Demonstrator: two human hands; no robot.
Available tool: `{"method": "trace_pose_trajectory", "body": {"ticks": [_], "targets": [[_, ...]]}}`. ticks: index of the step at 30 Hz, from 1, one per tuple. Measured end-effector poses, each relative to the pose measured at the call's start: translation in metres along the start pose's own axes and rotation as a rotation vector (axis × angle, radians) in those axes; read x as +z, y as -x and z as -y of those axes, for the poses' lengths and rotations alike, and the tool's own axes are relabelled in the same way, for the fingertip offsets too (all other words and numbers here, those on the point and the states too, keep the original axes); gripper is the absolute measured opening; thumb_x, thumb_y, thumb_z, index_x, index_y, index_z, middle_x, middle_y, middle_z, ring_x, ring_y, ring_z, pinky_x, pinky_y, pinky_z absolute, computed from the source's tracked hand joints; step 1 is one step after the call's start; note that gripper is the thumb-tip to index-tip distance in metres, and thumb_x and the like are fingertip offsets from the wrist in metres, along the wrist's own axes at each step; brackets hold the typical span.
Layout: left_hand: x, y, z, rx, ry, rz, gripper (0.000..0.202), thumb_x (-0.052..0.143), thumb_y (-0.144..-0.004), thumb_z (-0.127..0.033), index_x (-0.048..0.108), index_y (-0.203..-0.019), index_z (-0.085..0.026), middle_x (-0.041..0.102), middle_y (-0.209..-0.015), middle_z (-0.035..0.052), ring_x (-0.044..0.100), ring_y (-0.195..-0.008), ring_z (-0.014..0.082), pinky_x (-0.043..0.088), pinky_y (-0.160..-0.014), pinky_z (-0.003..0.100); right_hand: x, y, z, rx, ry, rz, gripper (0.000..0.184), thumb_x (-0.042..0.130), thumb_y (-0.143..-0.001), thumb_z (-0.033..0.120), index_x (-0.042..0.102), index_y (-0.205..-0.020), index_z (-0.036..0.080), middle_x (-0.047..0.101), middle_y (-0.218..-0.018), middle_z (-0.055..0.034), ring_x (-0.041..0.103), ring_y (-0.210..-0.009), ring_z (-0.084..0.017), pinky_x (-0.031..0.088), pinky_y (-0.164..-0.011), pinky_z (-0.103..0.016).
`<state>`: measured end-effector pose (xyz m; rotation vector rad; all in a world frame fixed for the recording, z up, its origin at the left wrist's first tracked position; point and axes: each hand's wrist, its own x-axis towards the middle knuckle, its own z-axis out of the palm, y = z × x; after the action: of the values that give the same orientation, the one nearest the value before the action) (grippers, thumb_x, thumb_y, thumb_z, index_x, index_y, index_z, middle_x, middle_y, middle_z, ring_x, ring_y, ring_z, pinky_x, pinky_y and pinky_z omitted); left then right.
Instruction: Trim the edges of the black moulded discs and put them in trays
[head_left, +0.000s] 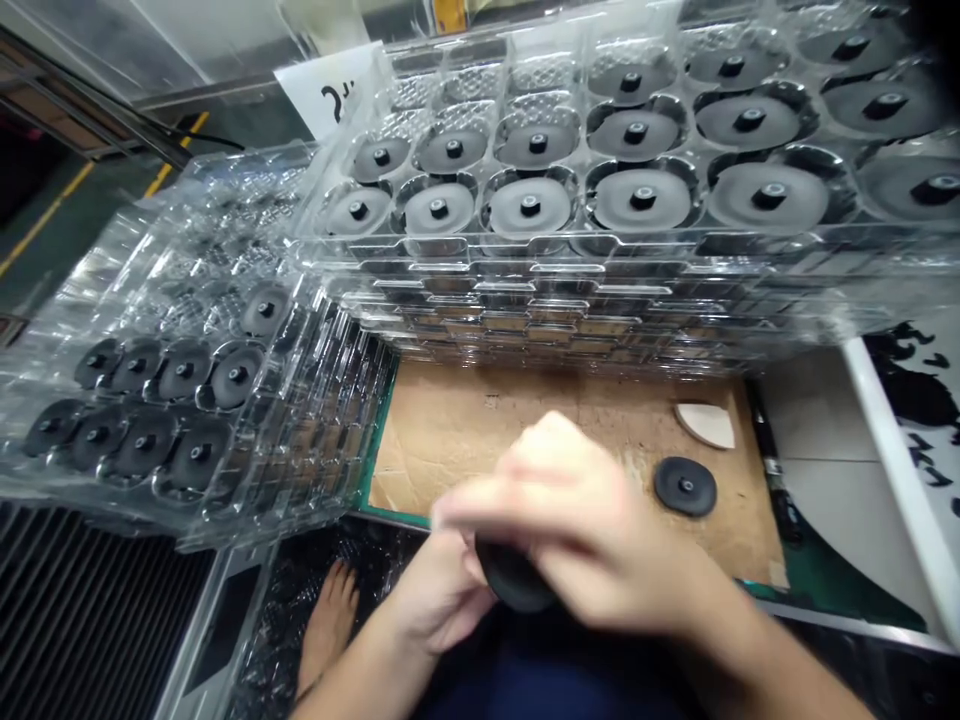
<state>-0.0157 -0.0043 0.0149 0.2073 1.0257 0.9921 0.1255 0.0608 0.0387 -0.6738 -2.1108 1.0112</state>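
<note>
Near the front edge of the cardboard (442,420), both my hands come together around a black round rubber-looking disc (514,578). My left hand (442,590) is curled at its left side. Over its top and right side my right hand (570,510) is wrapped, slightly blurred. Much of the disc is hidden by the fingers. A second black disc (685,486) with a small central stud lies on the cardboard, right of my hands. Behind it rests a pale quarter-round piece (706,425).
Stacked clear plastic trays (600,245) at the back hold several black discs in round pockets. Another tray stack (150,480) stands at left, partly filled. A white paper sign (330,88) stands behind. Black scraps (919,395) lie at right, beyond a white edge (900,480).
</note>
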Motion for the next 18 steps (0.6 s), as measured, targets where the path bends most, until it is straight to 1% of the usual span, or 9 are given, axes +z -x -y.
{"method": "trace_pose_trajectory", "body": {"ticks": [2, 3, 5, 7, 8, 11, 13, 15, 18], "targets": [[0.002, 0.0, -0.001, -0.061, 0.052, 0.112, 0.041, 0.085, -0.052, -0.018, 0.073, -0.091, -0.019, 0.074, -0.085, 0.0049, 0.07, -0.074, 0.0217, 0.056, -0.07, 0.028, 0.001, 0.004, -0.031, 0.257, -0.045, -0.176, 0.025, 0.045, -0.091, 0.023, 0.065, -0.105, 0.022, 0.069, -0.095, -0.0014, 0.061, -0.084, -0.015, 0.044, -0.075, -0.028], [0.004, 0.0, -0.001, -0.087, 0.092, 0.178, 0.042, 0.084, -0.055, -0.02, 0.072, -0.096, -0.02, 0.074, -0.09, 0.0049, 0.071, -0.077, 0.022, 0.056, -0.07, 0.027, 0.003, 0.008, -0.049, 0.393, -0.038, -0.223, 0.025, 0.047, -0.091, 0.026, 0.065, -0.107, 0.023, 0.068, -0.102, -0.0019, 0.061, -0.091, -0.015, 0.046, -0.078, -0.028], [0.006, -0.002, -0.002, -0.114, 0.164, 0.276, 0.041, 0.081, -0.062, -0.021, 0.07, -0.101, -0.023, 0.074, -0.096, 0.0042, 0.071, -0.082, 0.022, 0.055, -0.071, 0.026, 0.012, 0.021, -0.082, 0.51, -0.011, -0.199, 0.024, 0.051, -0.087, 0.027, 0.067, -0.104, 0.021, 0.068, -0.101, -0.0047, 0.063, -0.091, -0.019, 0.049, -0.078, -0.031], [0.007, -0.003, -0.003, -0.128, 0.197, 0.3, 0.034, 0.077, -0.067, -0.022, 0.071, -0.1, -0.022, 0.074, -0.094, 0.0038, 0.071, -0.082, 0.0212, 0.056, -0.069, 0.025, 0.026, 0.036, -0.104, 0.56, 0.032, -0.195, 0.025, 0.053, -0.084, 0.025, 0.068, -0.103, 0.019, 0.065, -0.108, -0.0091, 0.063, -0.087, -0.021, 0.05, -0.078, -0.037], [0.007, -0.004, -0.003, -0.141, 0.206, 0.296, 0.032, 0.077, -0.067, -0.024, 0.071, -0.099, -0.021, 0.074, -0.094, 0.0045, 0.071, -0.083, 0.0215, 0.056, -0.07, 0.026, 0.034, 0.044, -0.109, 0.582, 0.051, -0.213, 0.027, 0.053, -0.084, 0.024, 0.067, -0.106, 0.019, 0.061, -0.114, -0.0113, 0.063, -0.083, -0.02, 0.05, -0.078, -0.039], [0.003, -0.004, -0.002, -0.18, 0.248, 0.3, 0.041, 0.078, -0.064, -0.038, 0.071, -0.099, -0.018, 0.073, -0.096, 0.007, 0.07, -0.088, 0.0236, 0.057, -0.074, 0.028, 0.049, 0.065, -0.101, 0.622, 0.061, -0.284, 0.033, 0.049, -0.086, 0.025, 0.061, -0.116, 0.018, 0.053, -0.125, -0.015, 0.06, -0.07, -0.015, 0.052, -0.071, -0.038], [-0.001, -0.004, -0.001, -0.189, 0.264, 0.344, 0.047, 0.075, -0.064, -0.046, 0.07, -0.101, -0.018, 0.072, -0.099, 0.0086, 0.069, -0.091, 0.0241, 0.056, -0.076, 0.028, 0.051, 0.073, -0.086, 0.619, 0.024, -0.301, 0.03, 0.047, -0.088, 0.027, 0.062, -0.112, 0.018, 0.059, -0.116, -0.013, 0.06, -0.066, -0.014, 0.053, -0.066, -0.034], [-0.005, -0.003, 0.001, -0.174, 0.261, 0.384, 0.049, 0.067, -0.07, -0.052, 0.068, -0.106, -0.02, 0.071, -0.103, 0.0087, 0.07, -0.089, 0.0231, 0.056, -0.073, 0.027, 0.048, 0.078, -0.073, 0.611, -0.029, -0.294, 0.025, 0.047, -0.089, 0.027, 0.066, -0.104, 0.019, 0.067, -0.103, -0.0096, 0.063, -0.071, -0.016, 0.054, -0.066, -0.031], [-0.007, -0.003, 0.004, -0.053, 0.177, 0.392, 0.05, 0.054, -0.079, -0.056, 0.057, -0.122, -0.03, 0.069, -0.107, 0.0068, 0.071, -0.081, 0.0217, 0.056, -0.067, 0.028, 0.041, 0.085, -0.061, 0.62, -0.092, -0.277, 0.022, 0.049, -0.088, 0.025, 0.068, -0.097, 0.019, 0.071, -0.086, -0.0056, 0.067, -0.076, -0.018, 0.055, -0.066, -0.029]]}}
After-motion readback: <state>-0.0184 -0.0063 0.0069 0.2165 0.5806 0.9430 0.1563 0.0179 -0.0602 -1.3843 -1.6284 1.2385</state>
